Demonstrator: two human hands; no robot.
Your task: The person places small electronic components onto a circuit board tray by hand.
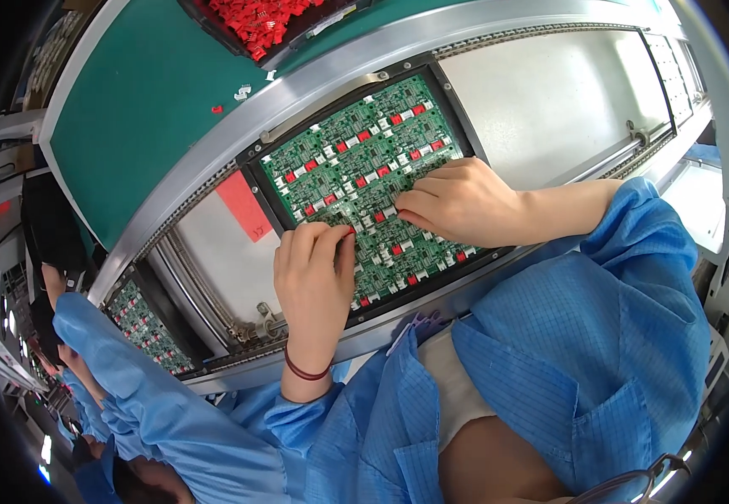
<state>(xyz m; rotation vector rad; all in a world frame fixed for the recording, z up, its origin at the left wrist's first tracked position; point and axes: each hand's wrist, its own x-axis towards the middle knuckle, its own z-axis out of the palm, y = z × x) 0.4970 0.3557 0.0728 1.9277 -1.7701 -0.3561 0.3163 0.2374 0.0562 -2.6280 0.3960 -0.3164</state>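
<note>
A framed panel of green circuit boards [339, 134] lies in front of me, set with rows of small red and white connectors. My left hand [310, 265] is over the panel's near left part, thumb and forefinger closed on a small red connector [349, 230] at the board surface. From the right my right hand [465, 197] reaches over the panel's middle right. Its fingertips are pinched together against the board beside another red connector [379, 217]; what they hold is mostly hidden by the fingers.
A black bin of red connectors [255, 25] stands on the green mat [146, 101] beyond the metal rail. Loose white and red pieces lie near it. A red paper slip [244, 207] is left of the panel. Another board panel [146, 323] and a co-worker's blue sleeve [138, 361] are further left.
</note>
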